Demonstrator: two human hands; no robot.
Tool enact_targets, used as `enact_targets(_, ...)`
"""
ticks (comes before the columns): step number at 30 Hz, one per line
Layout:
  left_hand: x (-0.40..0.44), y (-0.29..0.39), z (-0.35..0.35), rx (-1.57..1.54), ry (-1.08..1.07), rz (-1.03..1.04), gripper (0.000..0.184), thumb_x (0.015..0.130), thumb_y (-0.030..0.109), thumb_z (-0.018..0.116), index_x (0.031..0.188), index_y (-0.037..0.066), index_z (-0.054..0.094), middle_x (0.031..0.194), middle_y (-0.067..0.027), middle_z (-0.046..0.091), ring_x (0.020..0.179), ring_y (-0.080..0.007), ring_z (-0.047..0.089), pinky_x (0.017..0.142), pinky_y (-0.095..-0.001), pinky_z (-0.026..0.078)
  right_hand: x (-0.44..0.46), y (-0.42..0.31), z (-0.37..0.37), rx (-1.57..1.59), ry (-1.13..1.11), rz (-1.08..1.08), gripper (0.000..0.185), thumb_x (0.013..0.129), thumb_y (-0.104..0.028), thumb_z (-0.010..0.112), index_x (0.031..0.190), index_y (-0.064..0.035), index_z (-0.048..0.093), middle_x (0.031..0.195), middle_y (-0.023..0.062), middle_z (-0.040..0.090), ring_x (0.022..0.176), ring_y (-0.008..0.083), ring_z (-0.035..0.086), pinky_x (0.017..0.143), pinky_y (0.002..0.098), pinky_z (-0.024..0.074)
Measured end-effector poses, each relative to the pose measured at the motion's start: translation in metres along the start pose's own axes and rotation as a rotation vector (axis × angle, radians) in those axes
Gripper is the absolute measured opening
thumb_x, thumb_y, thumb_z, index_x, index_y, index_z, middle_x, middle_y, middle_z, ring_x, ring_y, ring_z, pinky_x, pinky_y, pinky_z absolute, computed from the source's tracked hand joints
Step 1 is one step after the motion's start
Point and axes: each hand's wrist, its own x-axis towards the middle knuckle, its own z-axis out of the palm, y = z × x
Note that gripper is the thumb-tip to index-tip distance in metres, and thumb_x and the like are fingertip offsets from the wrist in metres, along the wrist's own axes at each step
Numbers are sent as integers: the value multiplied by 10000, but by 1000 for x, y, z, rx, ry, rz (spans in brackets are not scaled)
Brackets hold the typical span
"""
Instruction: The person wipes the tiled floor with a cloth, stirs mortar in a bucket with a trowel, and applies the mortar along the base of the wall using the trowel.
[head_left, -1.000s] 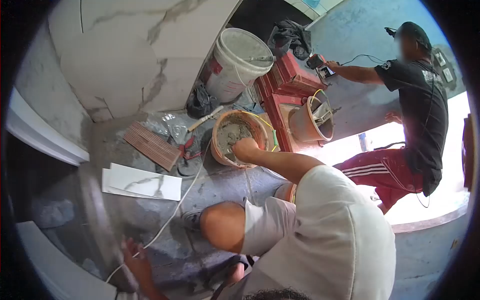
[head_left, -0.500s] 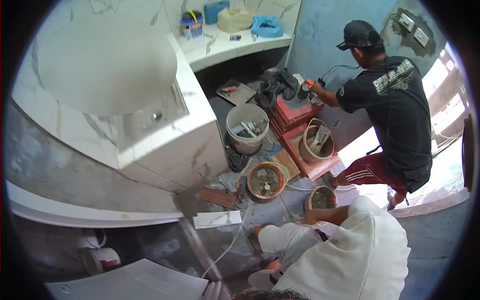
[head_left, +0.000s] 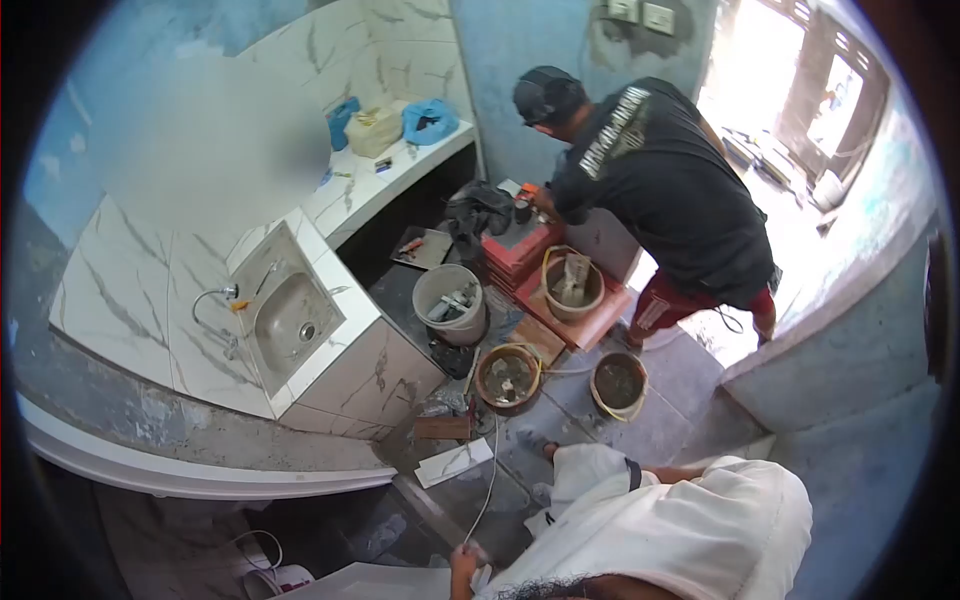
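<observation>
My left hand (head_left: 464,562) is low in the view, its fingers closed at the end of a thin white cable (head_left: 491,480) that runs up across the floor. My right forearm (head_left: 672,474) reaches behind my raised knee, and the fingers are hidden there. Beyond the knee stands a bucket of grey mix (head_left: 619,384) with a yellowish handle. Another bucket (head_left: 508,377), holding wet grey material, is to its left. A white marbled tile strip (head_left: 454,463) and a brown board piece (head_left: 442,428) lie by the cable.
A co-worker in a black shirt (head_left: 665,190) bends over stacked red boxes (head_left: 520,245), one hand at an orange tool. A bucket (head_left: 573,290) stands on a red board. A white pail of tools (head_left: 450,305) is beside the tiled counter with its sink (head_left: 300,315).
The view has shifted, showing more of the sink and doorway. My right hand has left the right-hand bucket and gone behind my knee. My left hand has come into view at the cable.
</observation>
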Motion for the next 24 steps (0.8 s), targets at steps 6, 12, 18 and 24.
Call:
enact_targets(6,40,-3,-16,39,-175,-9,485,832,271,686,1203,-17,563,1062,-154,642,892,-223,616,781,-338,494,-27,97,-14,60,264,110,712,862,-624,426,1001,36,654,1020,259,641,974,413,617,860,481,478)
enact_targets(12,66,95,-9,152,-238,40,494,853,349,659,1216,31,554,866,-60,627,713,-120,530,603,-274,438,-124,141,5,479,408,416,736,860,-617,433,918,77,669,924,228,674,859,389,661,686,452,550)
enact_targets(18,100,204,24,287,-364,203,530,868,271,631,1329,65,469,1019,-58,615,789,-155,564,573,-308,451,-189,151,26,712,302,582,566,844,-484,543,1074,25,635,1054,225,642,932,345,648,703,432,531)
enact_targets(24,50,290,61,260,-366,302,533,851,246,651,1280,-24,483,982,-79,639,841,-125,574,730,-268,450,-148,209,102,1090,-9,293,439,801,-367,655,1122,-67,644,1147,142,635,1011,249,620,854,415,493)
